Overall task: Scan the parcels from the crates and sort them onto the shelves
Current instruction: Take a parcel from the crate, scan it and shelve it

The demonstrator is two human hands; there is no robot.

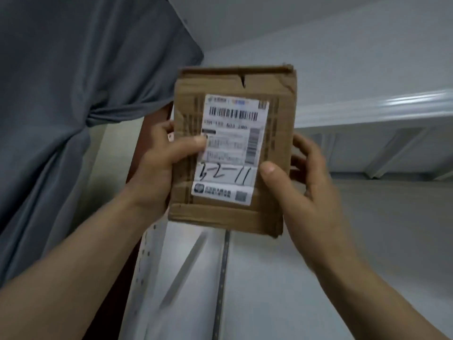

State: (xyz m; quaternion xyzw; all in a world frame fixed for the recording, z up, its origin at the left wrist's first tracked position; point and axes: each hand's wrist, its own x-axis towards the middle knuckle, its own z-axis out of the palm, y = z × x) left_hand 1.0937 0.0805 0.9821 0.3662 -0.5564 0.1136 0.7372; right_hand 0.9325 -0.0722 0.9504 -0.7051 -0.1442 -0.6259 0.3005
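Nearest of all, two bare forearms, reaching up and away. Next, the left hand (157,165), gripping the left edge of the box (220,217), thumb flat on the front, fingers curled round the back. Same on the other side: right hand (301,182) gripping the right edge, thumb on the front low down, fingers tucked behind. Box held up in the air, standing tall, label (232,133) facing this way, touching nothing but the two hands. Not on any shelf yet.

Looks like the putting-away step. To do it well:

Read the big written number (225,176) under the barcode first. Likely a shelf spot, but a bit blurry, so look twice. Lift the left thumb off the label to see all the words.

Find the right place. White shelf (367,111) up high on the right, farther off. White rack (282,278) just behind and below the box. Cannot tell the right one for that number.

Keep both hands on right up to setting the box down flat. Slide it in bottom first, label facing out, easy to read later. Go gently with the top edge, torn and bent. Stay clear of the grey curtain (61,94) hanging on the left, and of the post with holes (147,253) near the left wrist. Let go only once steady.
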